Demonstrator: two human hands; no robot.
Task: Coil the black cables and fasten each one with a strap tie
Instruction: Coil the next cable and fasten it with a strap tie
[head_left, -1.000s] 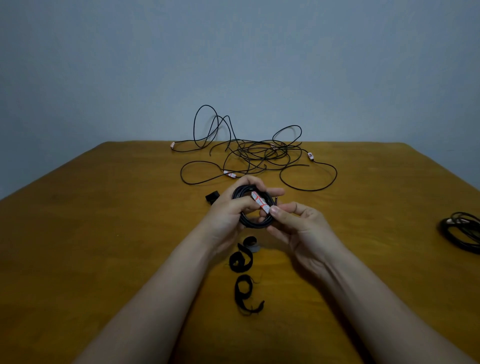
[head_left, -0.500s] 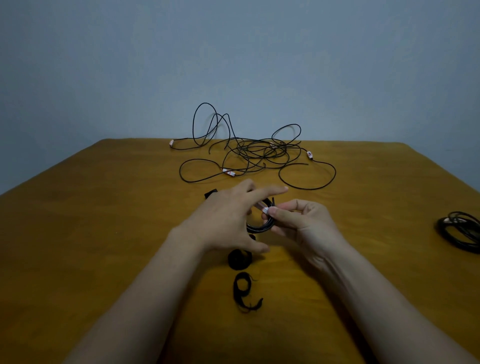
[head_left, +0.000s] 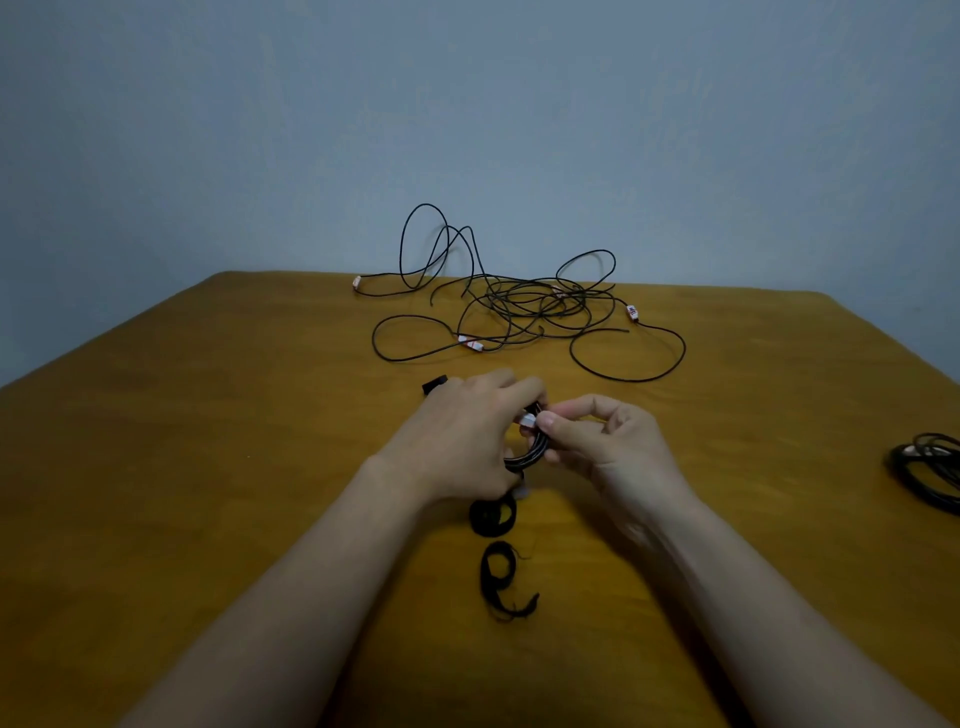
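The left grip (head_left: 462, 441) curls over a small coiled cable (head_left: 535, 452), and the right grip (head_left: 608, 447) pinches the same coil at its white label (head_left: 529, 420). Most of the coil is hidden under the left fingers. Just below the grips lies a soft rolled strap tie (head_left: 492, 514), then a second strap tie (head_left: 501, 577), frayed and looped. Beyond the grips, thin loose cables (head_left: 524, 306) tangle near the far edge of the smooth wooden tabletop (head_left: 208, 467). Wide bare wood lies on both sides. Far to the right of the grips, another coil (head_left: 930, 470) is cut off by the frame.
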